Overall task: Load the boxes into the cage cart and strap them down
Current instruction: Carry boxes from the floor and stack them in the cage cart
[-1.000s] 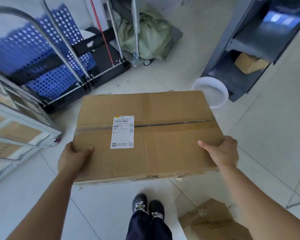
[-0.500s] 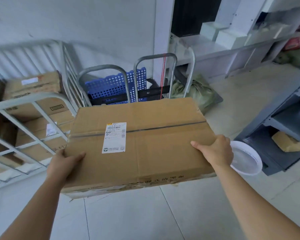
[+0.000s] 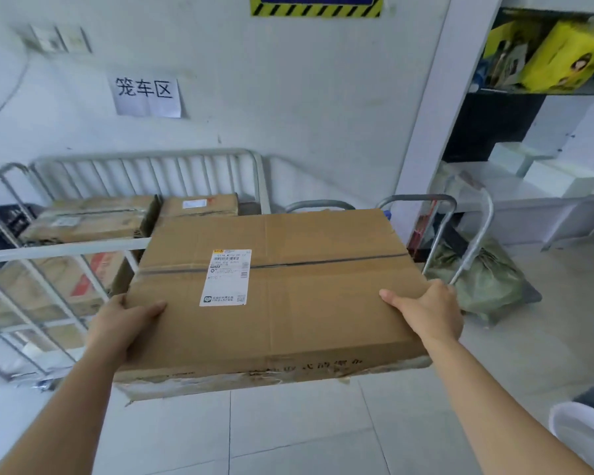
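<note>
Cardboard fills the centre of the frame: a wide, flat carton (image 3: 271, 296) with a white shipping label (image 3: 225, 278) on its taped top is held up off the tiled floor, the left hand (image 3: 120, 325) clamped on its lower-left corner with the thumb lying over the top face, the right hand (image 3: 429, 315) gripping the right edge the same way. The fingers under the carton are hidden, so how far they reach beneath cannot be told. The cage cart (image 3: 62, 248) stands at the left of the frame against the white wall, its barred back panel rising behind cartons already stacked inside; two of these stacked boxes (image 3: 93, 219) lie at about the height of the front rail. The carried carton overlaps the cart's right end in the picture but seems to be in front of it, not yet over it. To land it well, the load probably needs swinging toward the left of the frame and lifting clear of the horizontal front rail (image 3: 59, 250), kept level so the torn lower edge does not snag on the bars. Setting it flat on the stacked boxes, edges squared to theirs, should leave an even top for the strap. A folded hand truck (image 3: 436, 234) stands behind the carton at right, near enough to clip if the carton swings wide.
</note>
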`<move>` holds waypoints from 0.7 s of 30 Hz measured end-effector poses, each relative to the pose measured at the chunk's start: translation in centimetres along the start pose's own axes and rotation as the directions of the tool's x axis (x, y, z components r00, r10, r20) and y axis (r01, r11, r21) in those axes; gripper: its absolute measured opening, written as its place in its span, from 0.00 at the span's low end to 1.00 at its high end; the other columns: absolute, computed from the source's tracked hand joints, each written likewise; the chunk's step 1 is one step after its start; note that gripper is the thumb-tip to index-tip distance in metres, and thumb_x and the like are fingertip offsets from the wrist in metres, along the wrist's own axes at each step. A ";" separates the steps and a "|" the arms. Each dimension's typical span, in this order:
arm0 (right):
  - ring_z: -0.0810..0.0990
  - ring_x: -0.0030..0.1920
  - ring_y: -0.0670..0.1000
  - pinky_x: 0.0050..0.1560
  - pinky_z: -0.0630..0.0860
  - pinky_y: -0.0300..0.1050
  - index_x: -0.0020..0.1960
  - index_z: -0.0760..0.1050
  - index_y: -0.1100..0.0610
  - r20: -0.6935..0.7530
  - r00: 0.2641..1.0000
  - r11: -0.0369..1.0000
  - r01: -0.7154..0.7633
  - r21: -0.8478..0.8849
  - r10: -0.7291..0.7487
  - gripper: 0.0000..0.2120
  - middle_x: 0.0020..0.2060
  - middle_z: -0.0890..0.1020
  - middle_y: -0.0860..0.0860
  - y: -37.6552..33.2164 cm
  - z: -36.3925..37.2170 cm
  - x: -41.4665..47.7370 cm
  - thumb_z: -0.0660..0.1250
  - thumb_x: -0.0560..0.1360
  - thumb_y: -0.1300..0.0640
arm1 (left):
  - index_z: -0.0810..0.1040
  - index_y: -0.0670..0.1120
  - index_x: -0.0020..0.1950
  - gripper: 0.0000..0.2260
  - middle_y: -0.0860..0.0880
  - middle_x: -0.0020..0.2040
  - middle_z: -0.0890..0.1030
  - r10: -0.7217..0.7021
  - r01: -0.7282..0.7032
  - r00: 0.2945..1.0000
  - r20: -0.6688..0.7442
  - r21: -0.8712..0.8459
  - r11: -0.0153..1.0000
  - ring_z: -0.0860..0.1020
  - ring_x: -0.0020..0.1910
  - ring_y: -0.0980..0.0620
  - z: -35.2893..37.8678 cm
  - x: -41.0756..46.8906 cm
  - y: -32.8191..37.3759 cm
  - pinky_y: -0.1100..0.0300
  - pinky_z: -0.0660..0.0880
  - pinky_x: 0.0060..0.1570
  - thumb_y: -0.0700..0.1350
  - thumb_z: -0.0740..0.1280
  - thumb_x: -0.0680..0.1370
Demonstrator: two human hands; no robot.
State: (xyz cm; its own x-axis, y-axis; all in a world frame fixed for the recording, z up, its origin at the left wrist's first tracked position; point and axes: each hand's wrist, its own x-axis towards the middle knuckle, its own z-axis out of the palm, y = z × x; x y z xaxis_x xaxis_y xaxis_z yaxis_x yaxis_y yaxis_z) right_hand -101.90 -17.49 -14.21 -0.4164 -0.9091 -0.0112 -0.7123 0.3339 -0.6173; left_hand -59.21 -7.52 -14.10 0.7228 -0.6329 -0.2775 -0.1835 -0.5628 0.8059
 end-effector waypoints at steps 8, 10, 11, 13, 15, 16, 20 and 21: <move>0.78 0.50 0.61 0.52 0.77 0.58 0.55 0.73 0.59 0.030 0.994 0.994 0.109 0.011 -0.109 0.38 0.55 0.74 0.57 -11.9 6.0 -3.4 0.76 0.59 0.32 | 0.72 0.48 0.66 0.30 0.45 0.55 0.79 0.002 -0.004 0.995 -0.096 -0.018 1.000 0.78 0.50 0.41 -10.8 6.5 -1.1 0.42 0.78 0.52 0.55 0.75 0.68; 0.78 0.51 0.61 0.53 0.77 0.59 0.56 0.72 0.59 0.038 0.990 0.991 0.134 0.018 -0.134 0.39 0.56 0.74 0.57 -14.6 7.4 -3.7 0.76 0.59 0.32 | 0.72 0.46 0.67 0.30 0.44 0.56 0.78 -0.003 0.000 0.993 -0.122 -0.020 1.000 0.78 0.50 0.42 -12.7 8.1 -1.4 0.44 0.78 0.52 0.55 0.75 0.69; 0.78 0.51 0.61 0.52 0.77 0.59 0.57 0.72 0.60 0.037 0.988 0.989 0.148 0.019 -0.149 0.40 0.56 0.75 0.57 -15.9 8.0 -3.8 0.76 0.59 0.32 | 0.70 0.46 0.69 0.31 0.44 0.58 0.77 0.001 -0.003 0.990 -0.143 -0.017 1.000 0.77 0.51 0.42 -13.5 8.8 -1.5 0.45 0.77 0.52 0.55 0.75 0.69; 0.78 0.52 0.61 0.51 0.78 0.57 0.58 0.73 0.61 0.042 0.984 0.984 0.175 0.019 -0.176 0.40 0.56 0.75 0.58 -18.6 9.1 -3.8 0.76 0.59 0.32 | 0.67 0.47 0.72 0.34 0.43 0.62 0.75 0.010 -0.014 0.984 -0.178 -0.022 1.000 0.75 0.53 0.41 -15.0 10.5 -1.4 0.46 0.76 0.53 0.56 0.75 0.70; 0.78 0.53 0.62 0.50 0.77 0.55 0.59 0.72 0.61 0.058 0.978 0.980 0.198 0.029 -0.200 0.41 0.57 0.74 0.59 -21.2 10.3 -3.3 0.76 0.60 0.32 | 0.68 0.48 0.72 0.36 0.44 0.62 0.76 0.015 -0.021 0.980 -0.197 -0.030 0.999 0.76 0.54 0.41 -16.4 12.1 -1.0 0.47 0.76 0.52 0.57 0.75 0.68; 0.78 0.53 0.62 0.50 0.77 0.55 0.59 0.72 0.61 0.063 0.976 0.977 0.207 0.042 -0.209 0.42 0.57 0.74 0.59 -22.4 11.0 -3.0 0.76 0.59 0.32 | 0.69 0.49 0.71 0.35 0.44 0.60 0.77 0.017 -0.023 0.979 -0.201 -0.028 0.999 0.77 0.53 0.41 -17.0 13.1 -0.8 0.47 0.77 0.52 0.58 0.75 0.67; 0.79 0.49 0.62 0.48 0.79 0.59 0.56 0.75 0.60 0.085 0.962 0.963 0.249 0.100 -0.258 0.42 0.54 0.76 0.57 -27.3 14.0 -1.4 0.74 0.56 0.28 | 0.73 0.46 0.64 0.29 0.46 0.53 0.78 0.009 -0.024 0.971 -0.240 -0.060 0.998 0.77 0.51 0.42 -18.8 17.1 1.0 0.45 0.77 0.54 0.55 0.75 0.68; 0.79 0.49 0.62 0.48 0.79 0.59 0.56 0.75 0.60 0.086 0.961 0.961 0.255 0.104 -0.265 0.42 0.55 0.75 0.58 -28.4 14.7 -0.9 0.74 0.56 0.29 | 0.74 0.46 0.63 0.27 0.46 0.52 0.78 0.015 -0.033 0.968 -0.252 -0.065 0.997 0.77 0.51 0.42 -19.1 18.1 1.7 0.45 0.77 0.54 0.54 0.75 0.69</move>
State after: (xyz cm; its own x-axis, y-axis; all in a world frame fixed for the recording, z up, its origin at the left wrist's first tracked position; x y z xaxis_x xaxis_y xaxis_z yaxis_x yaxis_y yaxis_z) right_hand -72.95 -29.89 -8.24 -0.1631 -0.9829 0.0850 -0.7323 0.0629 -0.6781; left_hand -33.72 -9.81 -7.80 0.8644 -0.4872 -0.1245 -0.1632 -0.5060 0.8470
